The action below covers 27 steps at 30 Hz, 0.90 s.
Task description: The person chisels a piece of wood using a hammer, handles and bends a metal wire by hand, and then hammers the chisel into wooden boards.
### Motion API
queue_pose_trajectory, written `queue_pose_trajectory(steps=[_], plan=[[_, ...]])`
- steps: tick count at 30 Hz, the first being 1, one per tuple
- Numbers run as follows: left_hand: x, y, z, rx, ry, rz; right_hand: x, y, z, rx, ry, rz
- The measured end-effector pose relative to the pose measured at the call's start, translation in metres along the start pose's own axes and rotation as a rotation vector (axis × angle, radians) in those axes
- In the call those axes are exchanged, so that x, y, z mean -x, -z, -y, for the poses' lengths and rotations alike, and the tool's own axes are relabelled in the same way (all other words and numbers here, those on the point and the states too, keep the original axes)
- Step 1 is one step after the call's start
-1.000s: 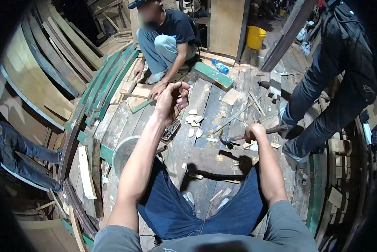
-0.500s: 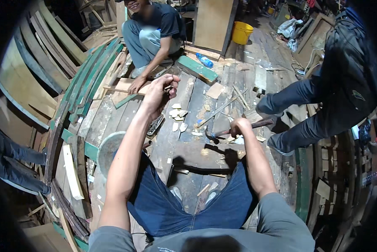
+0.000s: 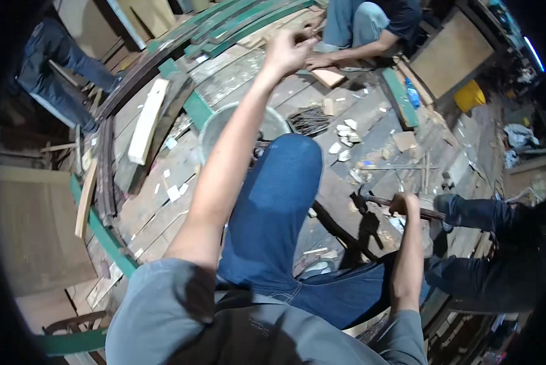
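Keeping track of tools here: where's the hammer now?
In the head view, the hammer is right of centre, gripped in the right hand, its head pointing left.

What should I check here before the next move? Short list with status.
1. Right hand closed on the brown-handled hammer with a dark metal head: ok.
2. Left hand holding anything: cannot tell; its fingers are curled.
3. Left hand clear of the crouching co-worker's bare hand: cannot tell; close together in view, depth unclear.
4. Hammer clear of the standing person's dark-trousered leg: cannot tell; the handle end comes right up to it in view.
5. Grey wooden floor planks free of scraps: not ok; pale, flat chips lie on them.
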<state>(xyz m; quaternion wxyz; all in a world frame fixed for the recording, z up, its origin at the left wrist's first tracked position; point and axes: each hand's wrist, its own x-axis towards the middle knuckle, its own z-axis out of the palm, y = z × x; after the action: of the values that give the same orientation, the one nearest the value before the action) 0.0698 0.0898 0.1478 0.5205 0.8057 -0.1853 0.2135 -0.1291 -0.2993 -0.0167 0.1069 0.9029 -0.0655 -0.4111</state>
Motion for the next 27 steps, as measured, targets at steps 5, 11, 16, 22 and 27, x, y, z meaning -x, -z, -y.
queue_pose_trajectory(steps=[5, 11, 16, 22, 27], plan=[[0.101, 0.093, 0.097, -0.321, 0.403, 0.38, -0.004, -0.001, 0.011, 0.002, -0.045, 0.064], [0.156, 0.101, 0.115, -0.288, 0.682, 0.424, 0.008, 0.005, 0.016, 0.005, -0.063, 0.066], [0.132, 0.066, 0.11, -0.329, 0.486, 0.478, 0.001, 0.001, 0.019, 0.0, -0.069, -0.022], [0.065, -0.046, 0.119, -0.353, 0.236, 0.607, 0.011, 0.012, 0.022, -0.05, -0.058, 0.091], [0.041, -0.131, 0.172, -0.528, 0.218, 0.753, 0.007, -0.001, 0.015, -0.029, -0.108, 0.005]])
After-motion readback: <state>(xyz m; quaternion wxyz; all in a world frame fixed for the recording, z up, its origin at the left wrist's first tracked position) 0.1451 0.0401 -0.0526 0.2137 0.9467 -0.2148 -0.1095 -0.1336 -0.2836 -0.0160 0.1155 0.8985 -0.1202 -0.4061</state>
